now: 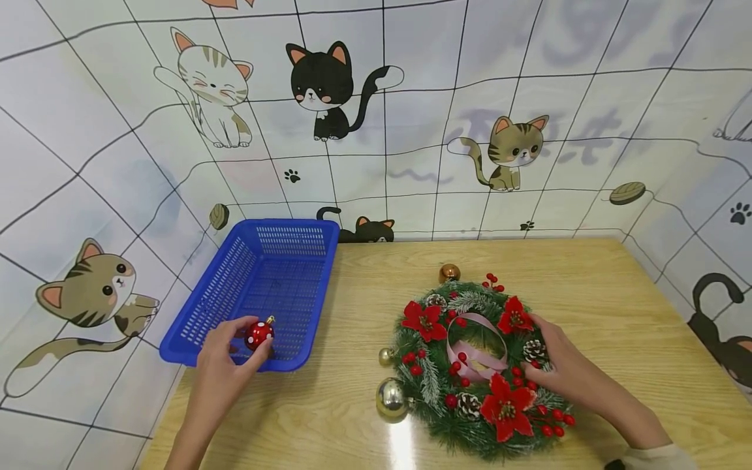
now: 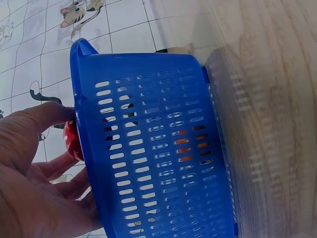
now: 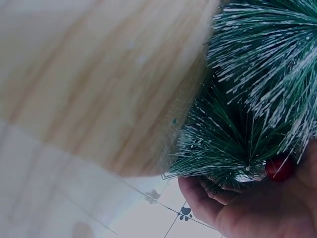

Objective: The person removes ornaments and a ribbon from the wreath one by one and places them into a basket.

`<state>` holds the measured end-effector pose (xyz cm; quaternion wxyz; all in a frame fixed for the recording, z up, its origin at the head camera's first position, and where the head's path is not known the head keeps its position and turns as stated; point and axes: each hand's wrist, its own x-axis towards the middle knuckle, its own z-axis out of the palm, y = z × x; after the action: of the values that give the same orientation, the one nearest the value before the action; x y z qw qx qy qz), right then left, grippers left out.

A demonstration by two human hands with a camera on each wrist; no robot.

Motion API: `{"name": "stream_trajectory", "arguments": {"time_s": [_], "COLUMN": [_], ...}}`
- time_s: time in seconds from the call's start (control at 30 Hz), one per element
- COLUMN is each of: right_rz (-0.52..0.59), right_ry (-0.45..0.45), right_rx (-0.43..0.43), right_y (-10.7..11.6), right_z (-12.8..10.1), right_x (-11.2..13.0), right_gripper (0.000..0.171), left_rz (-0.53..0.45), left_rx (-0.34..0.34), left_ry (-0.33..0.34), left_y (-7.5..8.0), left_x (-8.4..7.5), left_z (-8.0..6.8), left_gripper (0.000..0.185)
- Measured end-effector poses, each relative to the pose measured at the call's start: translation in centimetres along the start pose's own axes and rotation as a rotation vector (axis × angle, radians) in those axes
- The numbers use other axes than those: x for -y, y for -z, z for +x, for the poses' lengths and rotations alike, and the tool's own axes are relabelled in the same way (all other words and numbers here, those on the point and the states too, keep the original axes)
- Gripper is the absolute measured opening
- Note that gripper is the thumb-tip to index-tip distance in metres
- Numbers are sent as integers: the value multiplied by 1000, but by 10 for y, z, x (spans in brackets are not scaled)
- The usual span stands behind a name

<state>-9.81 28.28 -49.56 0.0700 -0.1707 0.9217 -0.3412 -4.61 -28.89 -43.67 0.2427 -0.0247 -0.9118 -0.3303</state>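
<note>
Table: pale wood top, walled round by a sheet printed with cartoon cats; everything below is placed against the wreath.
Wreath: green needles frosted white, lying flat on the table, dressed with red fabric flowers, pine cones, red berries and a pink ribbon loop across its middle hole.
Basket: blue plastic with slotted walls, well to the left of the wreath, its long side running away toward the wall.
Right hand: rests on the wreath's right rim, fingers curled into the needles beside a pine cone; the right wrist view shows the fingers hooked under the green sprigs near a red berry.
Left hand: at the near edge of the basket, far left of the wreath, thumb and fingertips pinching a red ball.
Silver ball: shiny, touching the wreath's lower left rim.
Red ball: red with white dots and a gold cap, held just over the basket's near wall; in the left wrist view it shows as a red patch behind the blue rim.
Gold ball: at the wreath's far edge, on the table.
Small pale ball: against the wreath's left rim, above the silver one.
</note>
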Motion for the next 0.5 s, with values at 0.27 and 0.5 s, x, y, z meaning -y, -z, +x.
{"name": "stream_trajectory", "arguments": {"time_s": [0.27,0.5], "right_rz": [8,15], "right_ry": [9,3], "right_rx": [-1,10], "right_y": [0,1], "right_z": [-1,-2], "right_x": [0,0], "right_gripper": [102,102], "left_rz": [4,31], "left_rx": [67,131], "left_ry": [30,31], "left_y": [-1,-2], "left_x": [-1,-2], "left_z": [4,6], "left_gripper": [44,42]}}
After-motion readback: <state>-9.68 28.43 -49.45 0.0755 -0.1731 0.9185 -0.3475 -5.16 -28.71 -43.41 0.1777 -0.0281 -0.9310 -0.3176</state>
